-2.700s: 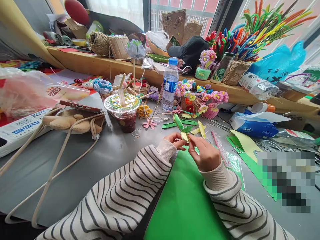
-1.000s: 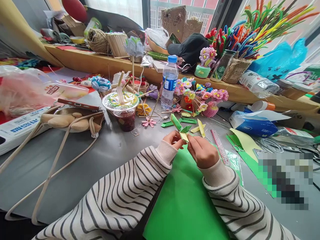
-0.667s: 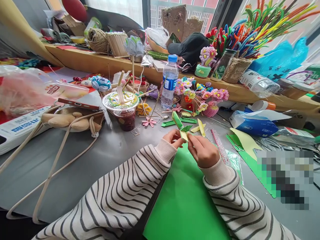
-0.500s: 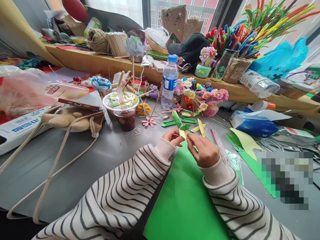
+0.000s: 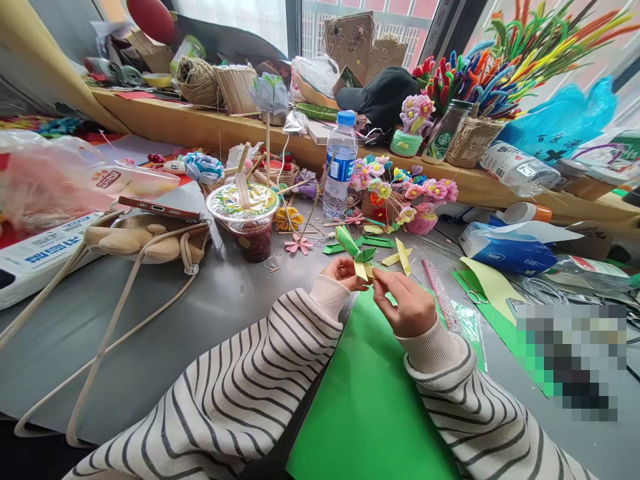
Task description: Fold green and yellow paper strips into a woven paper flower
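Between my two hands is a small folded-paper piece in green and pale yellow, with several strips sticking out. My left hand is closed on its left side, fingers curled behind it. The thumb and fingertips of my right hand pinch a pale yellow part at its lower right. Below my hands lies a large green sheet. Just beyond, folded green strips and a crossed pair of pale yellow strips rest on the grey table.
A lidded cup of dark drink and a water bottle stand behind my hands. To the left lie a phone and a corded beige bag. A pink ruler, scissors and a tissue pack are on the right.
The folded-paper piece has tilted to the left and turned a little in my fingers. My right fingertips have shifted slightly along its lower right part.
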Motion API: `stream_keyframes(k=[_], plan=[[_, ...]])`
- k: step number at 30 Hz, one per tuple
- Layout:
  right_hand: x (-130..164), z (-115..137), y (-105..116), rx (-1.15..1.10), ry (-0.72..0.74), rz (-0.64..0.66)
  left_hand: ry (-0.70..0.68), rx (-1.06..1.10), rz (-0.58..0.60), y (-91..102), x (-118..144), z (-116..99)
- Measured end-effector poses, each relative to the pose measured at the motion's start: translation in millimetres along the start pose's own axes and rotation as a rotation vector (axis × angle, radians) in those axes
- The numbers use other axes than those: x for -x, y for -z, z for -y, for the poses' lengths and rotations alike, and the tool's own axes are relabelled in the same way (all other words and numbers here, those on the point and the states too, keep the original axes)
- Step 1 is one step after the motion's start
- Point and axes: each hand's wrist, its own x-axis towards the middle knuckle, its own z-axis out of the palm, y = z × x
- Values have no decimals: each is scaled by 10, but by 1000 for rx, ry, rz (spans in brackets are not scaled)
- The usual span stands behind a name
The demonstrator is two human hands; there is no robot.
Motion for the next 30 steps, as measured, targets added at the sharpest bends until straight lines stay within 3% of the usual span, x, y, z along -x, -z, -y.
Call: stream_keyframes(k=[5,8,11,15,19,27,30], plan=[[-20,-31,42,-257,-109,84,100,3,-12,37,5,-71],[-69,-56,117,-431,-191,162,265,53,20,62,14,-138],[-127,-66,203,-471,-177,178,429,151,86,89,14,-181],[-188,-45,285,-392,-123,105,569,266,244,141,-15,-137],[-242,15,325,-236,-70,66,574,357,366,171,-24,-70],[-209,77,375,243,156,-2,543,376,358,113,53,-118],[-213,76,348,182,116,-1,556,399,345,109,54,-110]])
